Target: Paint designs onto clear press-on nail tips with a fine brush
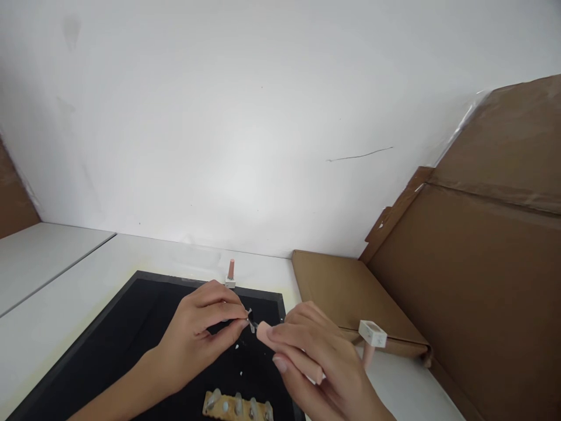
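My left hand [205, 327] pinches a small, pale false nail [252, 327] between thumb and fingertips, largely hidden by them. My right hand [326, 356] is closed around the pink handle of a nail polish brush [291, 354]. The brush's thin dark end reaches the false nail at the left fingertips; whether they touch is hard to tell. Below the hands, a tan strip [227, 414] bears several clear, rounded false nails. Just beyond my left hand, a white square nail polish bottle [230, 282] with a pink cap stands upright.
Beneath the hands lies a black mat [144, 327] with small white bits on it. A second white bottle [372, 333], its pink part downward, is right of my right hand. A flat cardboard box [342, 286] lies at the right, beside tall cardboard [473, 275]. A white wall [228, 128] rises behind.
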